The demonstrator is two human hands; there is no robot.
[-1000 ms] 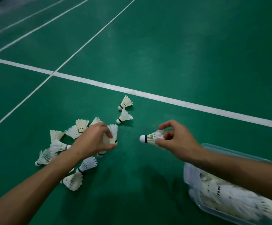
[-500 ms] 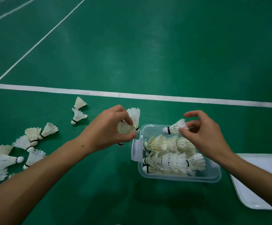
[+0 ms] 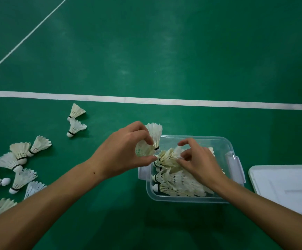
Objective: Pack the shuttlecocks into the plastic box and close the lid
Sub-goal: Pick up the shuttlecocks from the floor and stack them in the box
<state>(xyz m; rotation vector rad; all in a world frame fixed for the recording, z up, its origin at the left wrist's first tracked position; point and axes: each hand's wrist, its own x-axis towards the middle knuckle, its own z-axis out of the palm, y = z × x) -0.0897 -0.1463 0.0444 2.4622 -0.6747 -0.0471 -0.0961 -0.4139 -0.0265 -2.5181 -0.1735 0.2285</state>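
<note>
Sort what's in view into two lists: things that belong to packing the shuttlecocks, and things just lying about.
Belongs to the job:
- plastic box, already partly filled
- lid, off, lying right of the box
- held shuttlecocks in the left hand
- right hand, placing a shuttlecock in the box
- loose shuttlecocks on the floor, left

Just there:
- white court lines
- green floor

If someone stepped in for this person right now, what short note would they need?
Left hand: holds two shuttlecocks at the box's left rim.
Right hand: inside the plastic box, fingers on a shuttlecock atop the pile; whether it grips it is unclear.
Done: box partly filled.
Left: loose shuttlecocks lie on the floor to the left; lid lies off, right of the box.
</note>
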